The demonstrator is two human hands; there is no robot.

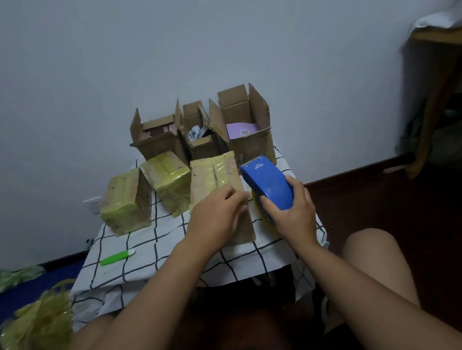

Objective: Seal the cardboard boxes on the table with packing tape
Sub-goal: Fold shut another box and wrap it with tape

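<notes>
A long flat cardboard box (213,176) lies in the middle of the small table, a yellowish tape strip running down its top. My left hand (217,215) presses flat on its near half. My right hand (291,211) grips a blue tape dispenser (267,181) just right of that box, its yellow roll showing under my fingers. Two boxes wrapped in yellowish tape (126,203) (169,178) stand to the left. Three open boxes (158,139) (201,138) (247,122) with raised flaps line the back edge against the wall.
The table wears a white cloth with a black grid (147,256). A green utility knife (118,257) lies near its front left. A heap of crumpled used tape (39,334) sits on the floor at lower left. My bare knees frame the table's front; a wooden stand (442,92) is far right.
</notes>
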